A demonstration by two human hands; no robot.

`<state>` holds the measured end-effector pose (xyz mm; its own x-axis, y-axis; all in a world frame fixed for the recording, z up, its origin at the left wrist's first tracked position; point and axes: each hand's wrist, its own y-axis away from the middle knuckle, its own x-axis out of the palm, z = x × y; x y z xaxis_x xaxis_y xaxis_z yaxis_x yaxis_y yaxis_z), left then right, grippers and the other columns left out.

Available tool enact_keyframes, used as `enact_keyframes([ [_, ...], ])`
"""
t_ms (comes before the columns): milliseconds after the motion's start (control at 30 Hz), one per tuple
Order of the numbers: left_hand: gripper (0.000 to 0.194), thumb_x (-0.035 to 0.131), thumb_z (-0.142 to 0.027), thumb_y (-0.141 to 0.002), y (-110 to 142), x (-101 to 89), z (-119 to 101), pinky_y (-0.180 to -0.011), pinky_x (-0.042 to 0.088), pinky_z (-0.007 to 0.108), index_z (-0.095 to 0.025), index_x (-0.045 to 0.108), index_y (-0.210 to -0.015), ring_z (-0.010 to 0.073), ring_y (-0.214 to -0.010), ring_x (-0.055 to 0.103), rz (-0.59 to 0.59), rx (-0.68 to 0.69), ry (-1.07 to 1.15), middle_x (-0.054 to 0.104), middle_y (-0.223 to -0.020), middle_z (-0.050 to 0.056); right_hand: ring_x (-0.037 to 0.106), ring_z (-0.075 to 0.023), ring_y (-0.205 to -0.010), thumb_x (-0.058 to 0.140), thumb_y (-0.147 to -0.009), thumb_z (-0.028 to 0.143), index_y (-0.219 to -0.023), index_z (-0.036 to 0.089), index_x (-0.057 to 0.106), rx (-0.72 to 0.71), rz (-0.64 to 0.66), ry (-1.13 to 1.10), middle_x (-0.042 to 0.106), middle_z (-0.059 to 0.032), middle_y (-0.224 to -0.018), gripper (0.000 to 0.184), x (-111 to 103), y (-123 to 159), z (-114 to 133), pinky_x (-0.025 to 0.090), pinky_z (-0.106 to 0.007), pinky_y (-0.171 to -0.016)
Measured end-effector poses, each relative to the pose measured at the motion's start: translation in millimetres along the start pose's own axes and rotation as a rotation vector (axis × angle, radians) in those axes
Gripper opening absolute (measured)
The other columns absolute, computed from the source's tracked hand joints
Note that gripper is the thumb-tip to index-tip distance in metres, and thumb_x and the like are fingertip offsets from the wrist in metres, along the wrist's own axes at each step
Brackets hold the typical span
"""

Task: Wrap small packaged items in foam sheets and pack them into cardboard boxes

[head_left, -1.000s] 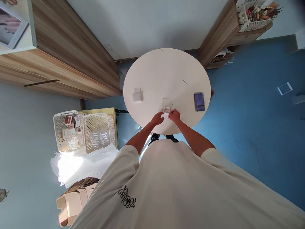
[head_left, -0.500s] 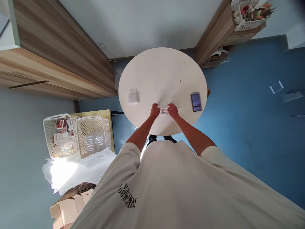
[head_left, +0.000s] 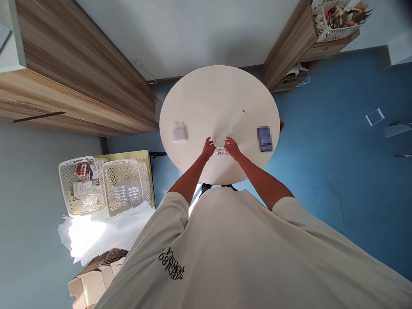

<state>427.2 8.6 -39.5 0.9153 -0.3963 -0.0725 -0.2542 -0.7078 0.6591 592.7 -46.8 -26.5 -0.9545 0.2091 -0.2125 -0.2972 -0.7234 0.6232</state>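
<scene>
A small clear plastic box [head_left: 221, 152] with rows of reddish pieces in it rests on the round white table [head_left: 222, 92], near my side. Its see-through lid [head_left: 219, 141] stands up at the far side of the box, between my hands. My left hand [head_left: 209, 148] pinches the left edge of this lid, fingers bent. On the opposite edge, my right hand [head_left: 231, 147] holds it with curled fingers. The fingertips are too small to make out finely.
On the table, a stack of white sheets [head_left: 179, 132] lies to the left and a phone [head_left: 265, 138] to the right. White baskets [head_left: 107, 189] with packs and clear boxes stand at lower left. Wooden cabinets [head_left: 106, 73] flank the table.
Both hands have shifted slightly away from me, and their fingers have loosened a little. The lid now shows upright beyond the box, where before the hands were beside the box.
</scene>
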Motion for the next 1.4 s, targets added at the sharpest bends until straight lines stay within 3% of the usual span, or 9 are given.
enact_keyframes([
  [167, 0.087, 0.062, -0.008, -0.071, 1, -7.5, 0, -0.105, 0.055, 0.042, -0.025, 0.049, -0.155, 0.0293, -0.137, 0.057, -0.011, 0.098, -0.122, 0.052, -0.151, 0.015, 0.055, -0.0326, -0.143, 0.065, -0.073, 0.023, -0.161, 0.023, 0.045, -0.046, 0.057, -0.002, 0.056, -0.0158, -0.154, 0.090, -2, 4, 7, 0.050, -0.052, -0.118],
  [333, 0.070, 0.059, -0.009, -0.074, 12, -11.3, 13, -0.116, 0.048, 0.045, -0.022, 0.060, -0.143, 0.0278, -0.140, 0.055, -0.010, 0.208, -0.178, 0.058, -0.149, 0.013, 0.049, -0.0319, -0.150, 0.065, -0.079, 0.028, -0.161, 0.026, 0.045, -0.113, 0.077, 0.061, 0.049, -0.0130, -0.164, 0.084, -1, 13, -4, 0.043, -0.054, -0.123],
  [533, 0.071, 0.059, -0.009, -0.073, 30, -11.7, 37, -0.117, 0.047, 0.048, -0.022, 0.061, -0.143, 0.0301, -0.142, 0.055, 0.050, 0.207, -0.168, 0.063, -0.149, 0.013, 0.047, -0.0330, -0.151, 0.068, -0.080, 0.032, -0.159, 0.030, 0.046, -0.166, 0.098, 0.139, 0.046, -0.0091, -0.167, 0.081, -2, 27, -29, 0.040, -0.056, -0.126],
  [767, 0.073, 0.060, -0.013, -0.077, 32, -7.2, 52, -0.116, 0.048, 0.047, -0.022, 0.058, -0.149, 0.0315, -0.148, 0.052, 0.083, 0.164, -0.194, 0.060, -0.156, 0.012, 0.048, -0.0334, -0.151, 0.066, -0.082, 0.033, -0.158, 0.028, 0.047, -0.155, 0.104, 0.204, 0.049, -0.0095, -0.165, 0.078, 0, 30, -40, 0.043, -0.055, -0.124],
  [900, 0.073, 0.059, -0.014, -0.082, 37, -7.1, 49, -0.119, 0.047, 0.049, -0.022, 0.055, -0.154, 0.0321, -0.150, 0.049, 0.086, 0.152, -0.287, 0.057, -0.159, 0.012, 0.044, -0.0316, -0.154, 0.063, -0.085, 0.031, -0.160, 0.028, 0.045, -0.156, 0.109, 0.300, 0.046, -0.0085, -0.167, 0.077, -1, 32, -42, 0.040, -0.053, -0.127],
  [1033, 0.076, 0.056, -0.014, -0.087, 51, -7.0, 46, -0.132, 0.030, 0.053, -0.021, 0.047, -0.162, 0.0328, -0.161, 0.034, 0.077, 0.279, -0.591, 0.040, -0.173, 0.011, 0.030, -0.0326, -0.162, 0.055, -0.090, 0.026, -0.164, 0.022, 0.043, -0.272, 0.130, 0.614, 0.031, -0.0095, -0.177, 0.075, -1, 41, -45, 0.031, -0.053, -0.132],
  [1200, 0.092, 0.053, -0.012, -0.086, 66, -6.1, 52, -0.135, 0.012, 0.059, -0.023, 0.025, -0.173, 0.0317, -0.168, 0.013, 0.217, 0.407, -0.981, 0.021, -0.181, 0.008, 0.023, -0.0347, -0.165, 0.050, -0.091, 0.020, -0.172, 0.016, 0.029, -0.440, 0.203, 0.983, 0.020, -0.0118, -0.181, 0.083, -6, 57, -55, 0.026, -0.055, -0.131],
  [1400, 0.102, 0.056, -0.013, -0.082, 67, -4.6, 61, -0.135, 0.005, 0.062, -0.022, 0.015, -0.176, 0.0341, -0.169, 0.005, 0.254, 0.395, -1.124, 0.009, -0.183, 0.008, 0.019, -0.0351, -0.166, 0.052, -0.088, 0.016, -0.176, 0.018, 0.015, -0.517, 0.221, 1.149, 0.009, -0.0070, -0.182, 0.096, -14, 61, -70, 0.020, -0.055, -0.131],
])
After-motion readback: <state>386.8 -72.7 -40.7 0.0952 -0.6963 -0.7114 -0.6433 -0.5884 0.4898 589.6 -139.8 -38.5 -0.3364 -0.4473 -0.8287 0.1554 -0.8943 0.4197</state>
